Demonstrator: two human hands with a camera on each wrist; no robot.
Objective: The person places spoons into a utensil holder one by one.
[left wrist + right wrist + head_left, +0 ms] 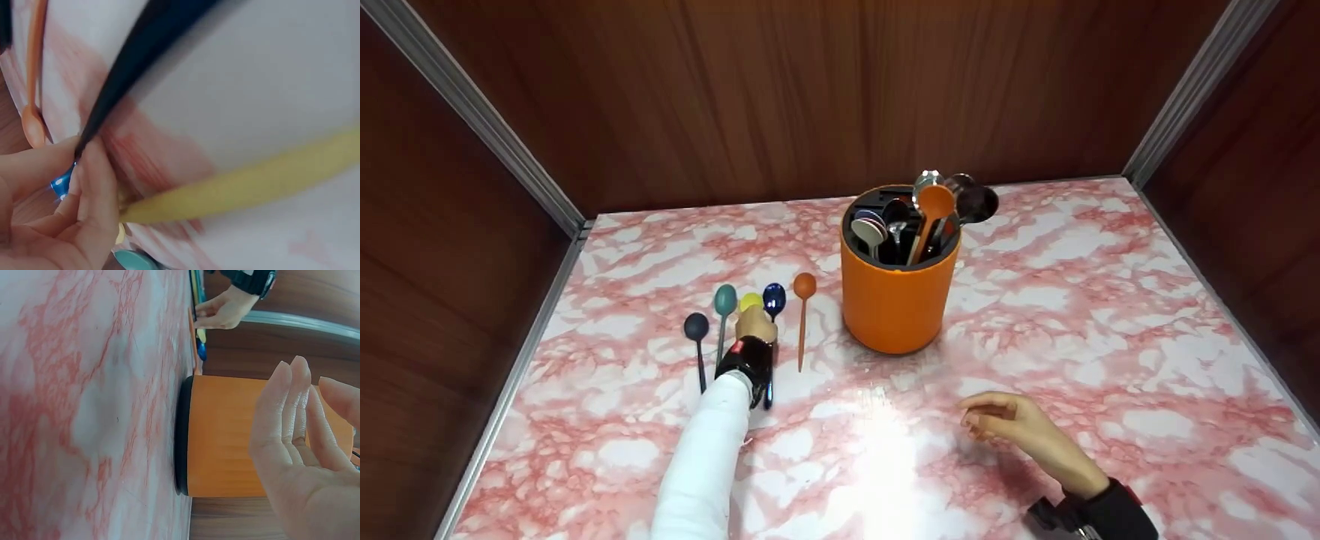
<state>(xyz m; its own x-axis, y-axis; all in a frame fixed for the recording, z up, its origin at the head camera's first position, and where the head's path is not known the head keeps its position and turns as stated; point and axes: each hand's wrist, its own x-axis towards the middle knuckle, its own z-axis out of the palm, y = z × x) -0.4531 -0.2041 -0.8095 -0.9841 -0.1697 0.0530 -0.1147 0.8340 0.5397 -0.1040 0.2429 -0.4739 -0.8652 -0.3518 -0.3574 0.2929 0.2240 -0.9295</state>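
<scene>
My left hand (pixel 757 325) is over the row of spoons on the table. Its thumb and fingertips pinch the handle of a shiny dark blue spoon (pixel 129 67) just below the bowl. Right beside those fingers lies a yellow spoon (pixel 242 191), its bowl showing past the knuckles in the head view. A teal spoon (pixel 725 300) and a black spoon (pixel 697 326) lie to the left, an orange spoon (pixel 805 286) to the right. My right hand (pixel 1011 424) hovers over the right front of the table, fingers loosely bent, holding nothing.
An orange round holder (pixel 896 311) with a dark slotted top stands at mid-table, right of the spoons. Several spoons stick up from it, including an orange spoon (pixel 936 202). Wood-grain panels (pixel 780 97) wall in the marbled pink table (pixel 1057 300) at back and sides.
</scene>
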